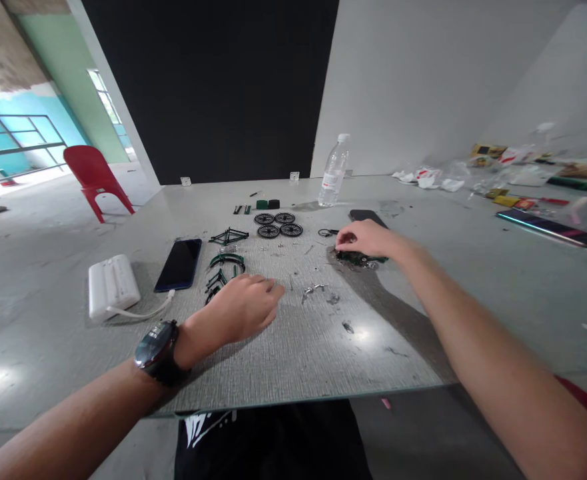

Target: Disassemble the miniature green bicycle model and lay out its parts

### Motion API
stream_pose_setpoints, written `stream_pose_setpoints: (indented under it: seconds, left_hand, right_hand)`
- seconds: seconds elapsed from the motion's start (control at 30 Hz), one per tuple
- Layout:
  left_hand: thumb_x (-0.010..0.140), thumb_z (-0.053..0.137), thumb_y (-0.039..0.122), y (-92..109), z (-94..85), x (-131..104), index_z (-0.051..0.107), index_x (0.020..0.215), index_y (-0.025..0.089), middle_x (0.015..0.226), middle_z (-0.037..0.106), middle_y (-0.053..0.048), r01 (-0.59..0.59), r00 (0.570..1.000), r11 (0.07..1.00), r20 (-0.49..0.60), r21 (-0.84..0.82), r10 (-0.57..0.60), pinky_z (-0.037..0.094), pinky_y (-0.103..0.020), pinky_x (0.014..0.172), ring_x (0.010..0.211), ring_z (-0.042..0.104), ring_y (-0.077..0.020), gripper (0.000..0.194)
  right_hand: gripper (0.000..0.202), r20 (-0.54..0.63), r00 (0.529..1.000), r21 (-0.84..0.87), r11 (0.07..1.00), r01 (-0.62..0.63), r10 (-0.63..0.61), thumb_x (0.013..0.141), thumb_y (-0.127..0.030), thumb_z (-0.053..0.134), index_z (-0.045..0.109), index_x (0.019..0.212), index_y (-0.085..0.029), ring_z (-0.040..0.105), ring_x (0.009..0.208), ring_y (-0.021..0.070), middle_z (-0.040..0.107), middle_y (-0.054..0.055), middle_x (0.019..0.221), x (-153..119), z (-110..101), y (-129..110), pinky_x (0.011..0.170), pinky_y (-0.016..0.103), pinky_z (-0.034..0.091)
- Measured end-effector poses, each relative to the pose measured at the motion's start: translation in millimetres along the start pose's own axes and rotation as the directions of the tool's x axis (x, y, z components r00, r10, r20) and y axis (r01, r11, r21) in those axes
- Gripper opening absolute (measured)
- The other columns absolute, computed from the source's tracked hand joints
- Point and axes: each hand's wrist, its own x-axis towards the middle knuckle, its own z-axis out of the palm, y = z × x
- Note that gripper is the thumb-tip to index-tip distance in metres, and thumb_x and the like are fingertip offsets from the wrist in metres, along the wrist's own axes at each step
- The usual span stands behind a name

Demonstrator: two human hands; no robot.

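Note:
My right hand [366,239] reaches into a small pile of dark green, black and metal parts [357,260]. Its thumb and fingers come together at the pile's edge, and what lies between them is too small to name. My left hand [246,308] rests on the table with fingers curled, their undersides hidden. It partly covers some dark green curved parts [228,259]. Between the hands lie shiny metal pieces [314,291] and tiny loose bits. Further back are several black spoked toy wheels [268,231] and a dark green frame [228,236].
On the left, a white power bank [113,288] is cabled to a phone [178,265]. A clear water bottle [334,171] stands at the back, with another dark phone [368,217] beyond my right hand. Wrappers, bags and a long phone [553,228] clutter the right side.

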Motion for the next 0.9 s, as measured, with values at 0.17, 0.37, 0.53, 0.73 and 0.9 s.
stream_pose_setpoints:
  seconds: [0.17, 0.37, 0.53, 0.73, 0.9]
  left_hand:
    - [0.101, 0.040, 0.023, 0, 0.4, 0, 0.060, 0.107, 0.015, 0.107, 0.068, -0.009, -0.006, 1.000, 1.000, -0.006, -0.001, 0.006, 0.052, -0.040, 0.084, 0.097, 0.064, -0.0244, 0.023]
    - [0.101, 0.041, 0.023, 1, 0.6, -1, 0.061, 0.109, 0.015, 0.108, 0.067, -0.009, 0.001, 1.000, 1.000, -0.017, -0.002, -0.001, 0.052, -0.041, 0.086, 0.100, 0.064, -0.0249, 0.023]
    - [0.100, 0.041, 0.022, 1, 0.5, -1, 0.061, 0.109, 0.015, 0.107, 0.068, -0.009, -0.004, 1.000, 1.000, -0.026, 0.007, 0.004, 0.052, -0.040, 0.086, 0.101, 0.064, -0.0244, 0.023]
    - [0.100, 0.041, 0.022, 0, 1.2, -1, 0.060, 0.106, 0.015, 0.104, 0.068, -0.008, -0.005, 1.000, 1.000, -0.015, 0.011, 0.005, 0.052, -0.039, 0.084, 0.097, 0.064, -0.0236, 0.022]
    - [0.100, 0.040, 0.022, 0, 1.4, -1, 0.061, 0.105, 0.015, 0.104, 0.068, -0.009, -0.015, 0.999, 1.000, -0.041, 0.002, 0.015, 0.052, -0.039, 0.083, 0.097, 0.065, -0.0235, 0.022]
  right_hand:
    - [0.033, 0.046, 0.998, 0.002, 0.999, -0.036, 0.036, 0.074, -0.054, 0.067, 0.075, 0.088, -0.025, 0.064, 0.082, 0.0255, 0.073, 0.010, 0.097, -10, -15, 5, 0.071, 0.040, 0.047]
    - [0.028, 0.173, 0.981, -0.030, 0.996, -0.082, 0.086, 0.067, -0.047, 0.072, 0.074, 0.084, -0.025, 0.064, 0.081, 0.0248, 0.073, 0.008, 0.093, -15, -18, 9, 0.071, 0.039, 0.047]
    - [0.026, 0.124, 0.984, -0.056, 0.990, -0.126, 0.132, 0.071, -0.046, 0.067, 0.074, 0.082, -0.024, 0.064, 0.079, 0.0236, 0.074, 0.008, 0.093, -9, -11, 18, 0.071, 0.038, 0.047]
    - [0.020, 0.121, 0.988, -0.027, 0.995, -0.096, 0.099, 0.069, -0.041, 0.070, 0.074, 0.080, -0.025, 0.065, 0.079, 0.0237, 0.074, 0.007, 0.089, -10, -13, 20, 0.072, 0.038, 0.048]
    - [0.017, 0.098, 0.987, -0.032, 0.992, -0.125, 0.128, 0.069, -0.040, 0.072, 0.074, 0.079, -0.025, 0.065, 0.080, 0.0241, 0.074, 0.007, 0.090, -11, -13, 16, 0.072, 0.038, 0.047]
